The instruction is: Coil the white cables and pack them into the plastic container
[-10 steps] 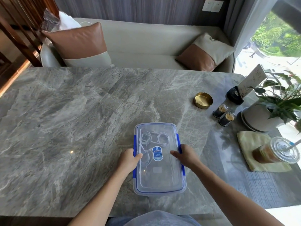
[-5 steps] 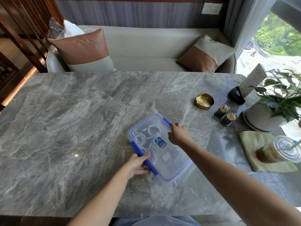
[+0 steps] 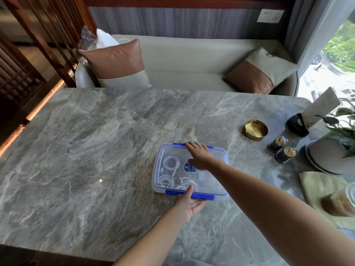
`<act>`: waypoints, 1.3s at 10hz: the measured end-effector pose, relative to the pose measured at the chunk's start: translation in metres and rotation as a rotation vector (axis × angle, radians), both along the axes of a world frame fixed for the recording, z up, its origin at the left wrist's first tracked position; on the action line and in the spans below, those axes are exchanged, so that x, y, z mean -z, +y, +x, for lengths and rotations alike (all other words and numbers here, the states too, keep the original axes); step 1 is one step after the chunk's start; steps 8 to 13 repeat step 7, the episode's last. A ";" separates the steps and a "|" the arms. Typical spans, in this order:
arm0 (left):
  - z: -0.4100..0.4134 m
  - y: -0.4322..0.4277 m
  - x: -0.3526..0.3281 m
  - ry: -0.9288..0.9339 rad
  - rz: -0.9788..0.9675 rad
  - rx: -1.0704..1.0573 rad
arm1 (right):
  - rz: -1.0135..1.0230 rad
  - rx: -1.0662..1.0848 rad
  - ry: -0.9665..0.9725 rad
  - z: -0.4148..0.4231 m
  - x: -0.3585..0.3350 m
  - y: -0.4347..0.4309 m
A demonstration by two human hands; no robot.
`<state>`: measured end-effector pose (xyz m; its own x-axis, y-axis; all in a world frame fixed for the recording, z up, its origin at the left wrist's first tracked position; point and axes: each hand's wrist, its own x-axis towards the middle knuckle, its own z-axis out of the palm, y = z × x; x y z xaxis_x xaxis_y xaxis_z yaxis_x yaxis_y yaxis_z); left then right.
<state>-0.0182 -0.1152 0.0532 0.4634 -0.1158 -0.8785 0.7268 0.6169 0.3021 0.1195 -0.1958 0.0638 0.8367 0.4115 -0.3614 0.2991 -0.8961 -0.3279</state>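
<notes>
Risk: uneven pressing by the hands could leave a clip unlatched, or trap a cable under the rim, so the lid springs loose. The container lies between both hands, long axis crosswise to the forearms, clips near and far. Right hand lies spread flat on the lid. Left hand pinches the near edge, thumb on top. Coiled cables sit inside, left of the right hand

The right hand covers the far middle of the plastic container, whose label is too small to read. The left hand has its fingertips hidden by the near blue latch, so its grip is unclear. At the right edge, the blurred cup and the plant are cut off.
</notes>
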 end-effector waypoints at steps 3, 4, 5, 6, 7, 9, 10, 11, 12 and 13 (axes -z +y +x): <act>0.004 -0.004 0.003 0.021 0.007 0.005 | 0.016 -0.034 -0.025 0.003 -0.001 0.000; 0.004 -0.002 -0.002 0.027 0.027 0.119 | 0.049 -0.025 -0.043 0.002 0.000 -0.002; 0.001 0.014 -0.013 0.001 -0.010 0.529 | 0.098 0.018 -0.052 -0.009 0.000 -0.005; 0.009 0.038 -0.031 -0.149 0.150 0.966 | 0.177 0.077 -0.096 -0.022 0.003 -0.007; 0.033 0.057 -0.049 -0.312 0.458 0.831 | 0.210 0.126 -0.181 -0.021 -0.010 -0.008; 0.033 0.057 -0.049 -0.312 0.458 0.831 | 0.210 0.126 -0.181 -0.021 -0.010 -0.008; 0.033 0.057 -0.049 -0.312 0.458 0.831 | 0.210 0.126 -0.181 -0.021 -0.010 -0.008; 0.033 0.057 -0.049 -0.312 0.458 0.831 | 0.210 0.126 -0.181 -0.021 -0.010 -0.008; 0.033 0.057 -0.049 -0.312 0.458 0.831 | 0.210 0.126 -0.181 -0.021 -0.010 -0.008; 0.033 0.057 -0.049 -0.312 0.458 0.831 | 0.210 0.126 -0.181 -0.021 -0.010 -0.008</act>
